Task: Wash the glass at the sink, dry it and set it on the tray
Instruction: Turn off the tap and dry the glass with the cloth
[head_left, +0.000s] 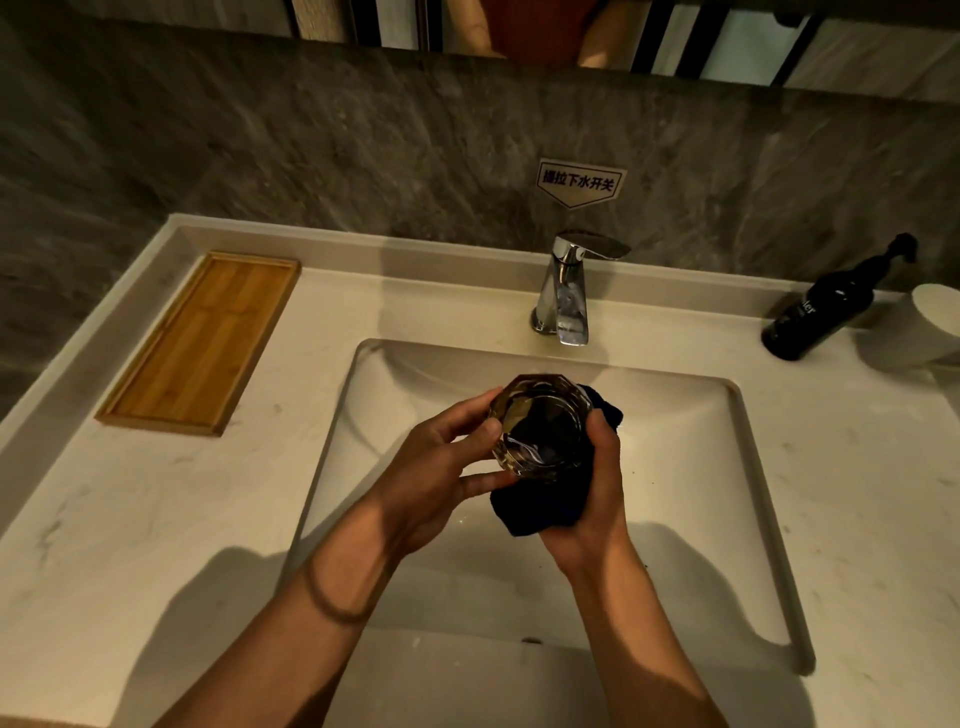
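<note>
The clear faceted drinking glass (540, 426) is held mouth-up over the white rectangular sink basin (701, 467), in front of the chrome faucet (566, 291), from which no water is seen running. The left hand (441, 467) grips its side. The right hand (597, 499) holds a dark blue cloth (530, 512) against its far side and underside. Judged status: washing complete, drying in progress. Remaining: placement on the rectangular bamboo tray (202, 338), well apart on the counter (130, 519) to the left.
</note>
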